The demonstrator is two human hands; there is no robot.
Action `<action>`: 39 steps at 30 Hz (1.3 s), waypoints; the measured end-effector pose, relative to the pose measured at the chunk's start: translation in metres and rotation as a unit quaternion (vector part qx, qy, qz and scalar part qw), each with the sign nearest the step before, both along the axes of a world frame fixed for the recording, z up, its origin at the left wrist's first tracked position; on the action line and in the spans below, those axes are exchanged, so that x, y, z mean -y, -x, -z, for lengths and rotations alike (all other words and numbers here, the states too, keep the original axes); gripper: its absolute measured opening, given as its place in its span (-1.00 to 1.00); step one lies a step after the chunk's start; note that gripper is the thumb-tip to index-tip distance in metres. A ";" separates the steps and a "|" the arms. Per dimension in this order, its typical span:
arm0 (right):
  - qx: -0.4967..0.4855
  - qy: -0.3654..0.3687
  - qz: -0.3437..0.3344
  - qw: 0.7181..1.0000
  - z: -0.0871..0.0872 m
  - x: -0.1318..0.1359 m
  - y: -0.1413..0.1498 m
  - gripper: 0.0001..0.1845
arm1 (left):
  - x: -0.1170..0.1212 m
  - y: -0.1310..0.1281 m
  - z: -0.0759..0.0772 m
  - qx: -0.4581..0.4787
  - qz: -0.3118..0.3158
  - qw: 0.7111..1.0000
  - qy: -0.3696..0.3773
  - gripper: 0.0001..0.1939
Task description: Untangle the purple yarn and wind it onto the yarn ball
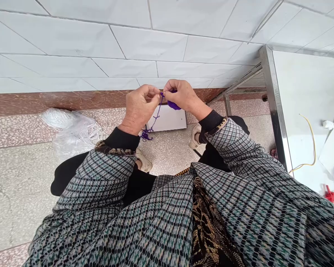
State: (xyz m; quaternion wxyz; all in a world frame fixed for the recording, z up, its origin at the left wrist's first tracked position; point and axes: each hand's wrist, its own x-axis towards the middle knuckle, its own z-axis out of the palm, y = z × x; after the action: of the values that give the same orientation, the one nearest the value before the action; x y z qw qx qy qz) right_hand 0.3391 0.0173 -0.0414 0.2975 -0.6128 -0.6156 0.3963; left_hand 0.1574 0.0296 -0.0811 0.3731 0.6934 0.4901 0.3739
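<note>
My right hand has its fingers clamped on the purple yarn piece; my left hand pinches its trailing purple strand just left of the piece, fingers together.

- Left hand pinched the purple yarn; a loose strand hung to a small tangle.
- Right hand gripped the bunched end of the yarn.
- White board lay below the hands on the terrazzo floor.
- Clear plastic bag lay to the left.
</note>
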 end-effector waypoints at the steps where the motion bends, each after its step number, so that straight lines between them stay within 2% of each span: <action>1: 0.011 -0.004 -0.002 1.000 -0.001 0.001 0.000 -0.95 | 0.000 0.001 -0.001 0.000 0.006 1.000 -0.011 -0.89; 3: 0.032 -0.013 -0.010 0.999 -0.003 0.002 0.000 -0.94 | 0.000 0.004 -0.002 -0.014 0.015 0.998 -0.052 -0.85; 6: 0.065 -0.027 -0.025 0.997 -0.006 0.004 0.001 -0.95 | -0.001 0.008 -0.001 -0.050 0.033 0.994 -0.093 -0.92; 9: 0.108 -0.039 -0.034 0.993 -0.006 0.004 0.002 -0.95 | -0.003 0.007 0.002 -0.080 0.040 0.992 -0.089 -0.93; 17: 0.209 -0.050 -0.048 0.975 -0.001 0.006 0.007 -0.93 | -0.002 0.002 0.001 -0.140 0.039 0.988 -0.059 -0.76; 22: 0.237 -0.061 -0.062 0.968 0.000 0.008 0.008 -0.91 | -0.003 0.004 0.005 -0.209 0.047 0.967 -0.140 -0.77; 27: 0.259 -0.053 -0.072 0.962 0.002 0.010 0.010 -0.89 | -0.004 0.008 0.014 -0.184 0.062 0.964 -0.184 -0.74; 31: 0.255 -0.050 -0.067 0.963 0.003 0.010 0.011 -0.90 | -0.005 0.007 0.015 -0.167 0.066 0.969 -0.169 -0.65; 34: 0.199 -0.044 -0.050 0.978 0.002 0.007 0.009 -0.93 | -0.005 0.004 0.011 -0.166 0.029 0.975 -0.147 -0.71; 36: 0.131 -0.027 -0.035 0.990 0.003 0.004 0.007 -0.94 | -0.005 0.001 0.009 -0.123 -0.008 0.986 -0.113 -0.79; 39: 0.044 0.003 -0.011 0.999 0.006 -0.001 0.005 -0.92 | -0.006 -0.001 0.010 0.000 -0.026 1.000 -0.002 -0.90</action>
State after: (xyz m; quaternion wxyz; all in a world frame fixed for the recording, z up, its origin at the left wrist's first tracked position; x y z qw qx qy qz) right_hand 0.3345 0.0180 -0.0471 0.2637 -0.6236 -0.6336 0.3744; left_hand 0.1586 0.0352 -0.0916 0.3618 0.6809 0.5074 0.3847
